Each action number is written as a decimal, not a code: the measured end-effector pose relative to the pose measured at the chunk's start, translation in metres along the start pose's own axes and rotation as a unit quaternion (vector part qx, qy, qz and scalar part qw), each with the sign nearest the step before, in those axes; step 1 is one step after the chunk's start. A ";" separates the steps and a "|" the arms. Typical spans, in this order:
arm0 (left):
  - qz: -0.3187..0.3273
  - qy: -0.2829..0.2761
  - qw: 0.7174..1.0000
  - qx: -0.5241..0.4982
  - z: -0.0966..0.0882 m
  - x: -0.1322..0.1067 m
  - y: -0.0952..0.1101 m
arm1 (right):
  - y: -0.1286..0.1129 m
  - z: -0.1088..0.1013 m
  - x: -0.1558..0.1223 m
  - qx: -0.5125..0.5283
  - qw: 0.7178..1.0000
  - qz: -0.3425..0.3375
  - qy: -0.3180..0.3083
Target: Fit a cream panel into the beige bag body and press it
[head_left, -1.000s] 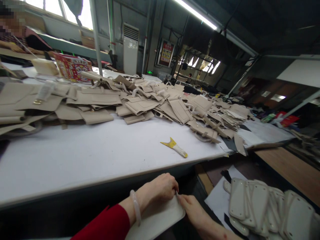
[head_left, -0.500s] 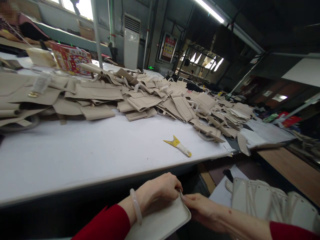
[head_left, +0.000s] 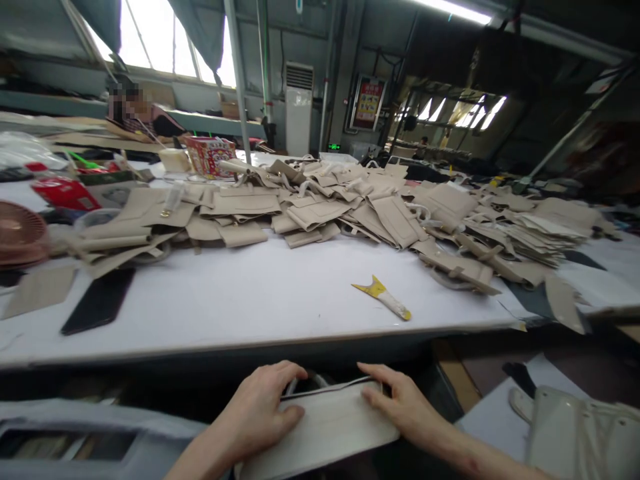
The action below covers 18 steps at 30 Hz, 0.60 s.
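A cream handbag (head_left: 330, 427) is held low in front of the table, its long upper edge turned toward the table. My left hand (head_left: 270, 407) grips the left part of that edge, thumb on the near face and fingers over the far side. At the right end, my right hand (head_left: 400, 403) holds the same edge between thumb and fingers. A greyish curved handle (head_left: 316, 380) shows behind the edge between my hands. The bag's lower part runs out of view. On the table beyond lies a yellow and white fork-ended tool (head_left: 383, 297).
Beige bag pieces (head_left: 320, 210) lie heaped across the white table (head_left: 225, 300). A black phone (head_left: 100, 301) and a pink fan (head_left: 20, 233) are at the left. More cream bag parts (head_left: 575, 427) are stacked at the lower right. Another person (head_left: 135, 113) sits beyond the table.
My view has swung left, bringing the phone and fan into sight. My hands, together at one corner of the bag before, have spread to both sides of its upper edge.
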State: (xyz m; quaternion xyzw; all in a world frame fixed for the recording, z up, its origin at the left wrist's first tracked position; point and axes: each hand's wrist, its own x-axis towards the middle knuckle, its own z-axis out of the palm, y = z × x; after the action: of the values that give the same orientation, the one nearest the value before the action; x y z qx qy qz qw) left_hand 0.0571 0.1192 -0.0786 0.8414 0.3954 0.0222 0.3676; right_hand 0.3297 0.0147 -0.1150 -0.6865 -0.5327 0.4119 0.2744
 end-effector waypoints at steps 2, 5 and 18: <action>-0.013 0.017 1.000 0.003 0.004 -0.005 0.002 | -0.014 0.005 0.006 -0.167 0.975 -0.144 -0.014; -0.021 0.025 0.999 0.025 0.011 -0.001 0.008 | -0.031 0.010 0.017 -0.346 0.889 -0.284 -0.094; 0.007 -0.012 1.000 0.023 0.023 0.016 0.015 | -0.016 0.001 0.076 -0.116 0.969 -0.136 -0.170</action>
State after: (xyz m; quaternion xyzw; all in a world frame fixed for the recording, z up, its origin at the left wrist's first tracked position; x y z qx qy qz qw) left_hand 0.0854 0.1097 -0.0895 0.8525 0.3856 0.0053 0.3529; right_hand 0.3285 0.0920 -0.1234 -0.5549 -0.7039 0.4167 0.1517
